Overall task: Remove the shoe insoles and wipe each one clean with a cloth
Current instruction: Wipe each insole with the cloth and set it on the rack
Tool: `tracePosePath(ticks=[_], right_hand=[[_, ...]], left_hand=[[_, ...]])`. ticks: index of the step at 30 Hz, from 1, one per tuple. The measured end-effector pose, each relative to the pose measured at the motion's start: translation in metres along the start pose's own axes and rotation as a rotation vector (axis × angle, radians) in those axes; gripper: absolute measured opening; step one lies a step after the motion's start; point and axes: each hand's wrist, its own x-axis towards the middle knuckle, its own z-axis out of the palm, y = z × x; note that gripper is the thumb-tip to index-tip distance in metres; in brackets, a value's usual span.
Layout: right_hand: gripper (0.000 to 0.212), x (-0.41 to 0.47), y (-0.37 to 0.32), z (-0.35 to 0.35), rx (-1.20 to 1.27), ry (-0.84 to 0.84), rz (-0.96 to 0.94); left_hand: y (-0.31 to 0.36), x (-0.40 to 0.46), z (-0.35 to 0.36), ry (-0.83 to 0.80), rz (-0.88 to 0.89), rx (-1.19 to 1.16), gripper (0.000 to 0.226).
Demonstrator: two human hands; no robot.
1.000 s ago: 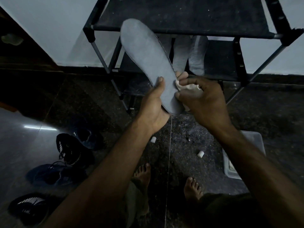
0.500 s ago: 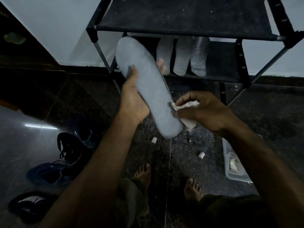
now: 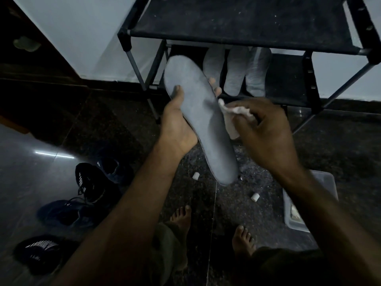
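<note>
A long grey insole (image 3: 203,118) slants across the middle of the head view, toe end up-left, heel end down-right. My left hand (image 3: 177,122) grips it from the left, thumb on its face and fingertips showing past its right edge. My right hand (image 3: 266,135) pinches a crumpled white cloth (image 3: 235,114) against the insole's right edge. Three more grey insoles (image 3: 237,72) lean upright on the lower shelf of a black shoe rack (image 3: 243,23). Dark sneakers (image 3: 90,180) lie on the floor at left.
A clear plastic tub (image 3: 321,182) with something white inside sits on the floor under my right forearm. Two small white pieces (image 3: 195,176) (image 3: 255,197) lie on the dark speckled floor. My bare feet (image 3: 181,217) stand below. A white wall (image 3: 82,34) rises behind the rack.
My right hand with the cloth has slid up the insole's right edge from the heel end towards the middle. The left hand keeps its grip near the toe end.
</note>
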Motion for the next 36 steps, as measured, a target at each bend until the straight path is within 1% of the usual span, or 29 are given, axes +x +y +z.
tracePosePath(ticks=[1, 3, 6, 7, 9, 12, 15, 18, 21, 24, 27, 29, 31, 32, 34, 36], right_hand=[[0.015, -0.002, 0.001, 0.004, -0.059, -0.013, -0.073], [0.02, -0.008, 0.0, 0.013, -0.121, -0.093, -0.115], [0.026, -0.016, -0.002, 0.026, -0.365, -0.144, -0.287], [0.03, -0.016, -0.002, 0.026, -0.402, -0.146, -0.31], [0.035, -0.012, 0.001, 0.022, -0.424, -0.149, -0.268], [0.032, -0.006, 0.007, 0.013, -0.477, -0.054, -0.187], [0.028, -0.003, 0.008, 0.011, -0.468, 0.012, -0.185], [0.034, -0.01, 0.001, 0.024, -0.383, -0.049, -0.227], [0.035, -0.014, -0.002, 0.028, -0.409, -0.099, -0.27], [0.022, -0.007, 0.006, 0.014, -0.513, -0.012, -0.246], [0.017, -0.001, 0.012, 0.008, -0.579, 0.041, -0.192], [0.016, -0.004, 0.009, 0.013, -0.535, -0.027, -0.222], [0.02, -0.009, 0.002, 0.019, -0.455, -0.142, -0.245], [0.023, -0.012, 0.0, 0.021, -0.429, -0.173, -0.256], [0.027, -0.011, 0.001, 0.018, -0.453, -0.138, -0.291], [0.02, -0.005, 0.009, 0.012, -0.517, -0.045, -0.267]], left_hand=[[-0.002, 0.0, 0.002, -0.009, -0.03, 0.013, 0.062], [-0.006, -0.001, 0.006, -0.028, -0.083, 0.027, 0.066], [-0.009, -0.002, 0.007, -0.005, -0.07, -0.012, 0.061], [-0.009, -0.002, 0.005, -0.007, -0.058, -0.039, 0.06], [-0.009, -0.002, 0.002, -0.031, -0.053, -0.068, 0.061], [-0.012, -0.004, 0.005, -0.06, -0.103, -0.049, 0.066], [-0.02, -0.006, 0.014, -0.07, -0.138, -0.028, 0.07], [-0.021, -0.004, 0.016, -0.031, -0.162, -0.072, 0.068], [-0.021, -0.004, 0.015, -0.014, -0.153, -0.072, 0.067], [-0.023, -0.006, 0.015, -0.028, -0.164, -0.055, 0.069], [-0.029, -0.007, 0.015, -0.061, -0.188, -0.036, 0.069], [-0.033, -0.005, 0.016, -0.03, -0.206, -0.052, 0.069], [-0.032, -0.002, 0.014, 0.001, -0.211, -0.01, 0.069], [-0.031, -0.003, 0.014, 0.005, -0.199, 0.016, 0.069], [-0.029, -0.003, 0.014, 0.011, -0.193, -0.015, 0.069], [-0.03, -0.004, 0.013, 0.0, -0.173, -0.015, 0.069]])
